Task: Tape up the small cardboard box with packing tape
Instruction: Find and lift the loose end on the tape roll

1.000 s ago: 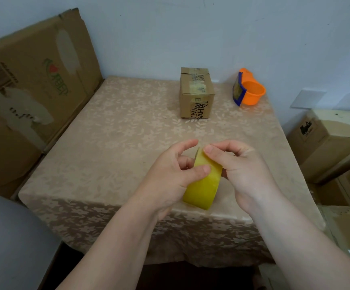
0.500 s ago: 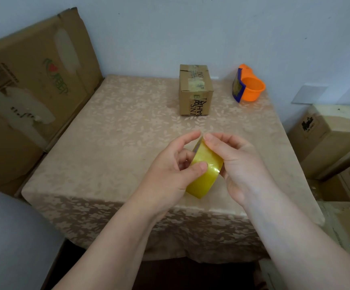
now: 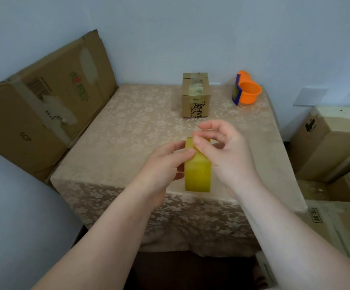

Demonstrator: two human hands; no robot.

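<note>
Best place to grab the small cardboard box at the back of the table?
Grip the small cardboard box by its two long side faces, coming down from above: it stands free on the table, and the top carries old tape.

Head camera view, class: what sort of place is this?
Probably a home storage or packing corner: cardboard cartons stacked beside a cloth-covered table, a flattened carton leaning on the wall.

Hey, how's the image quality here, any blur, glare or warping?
Head view: soft, even light, no hard shadows; slight sheen on the tape roll; wide-angle bending at the edges, the large leaning carton looks bowed; small cardboard box print slightly soft.
</note>
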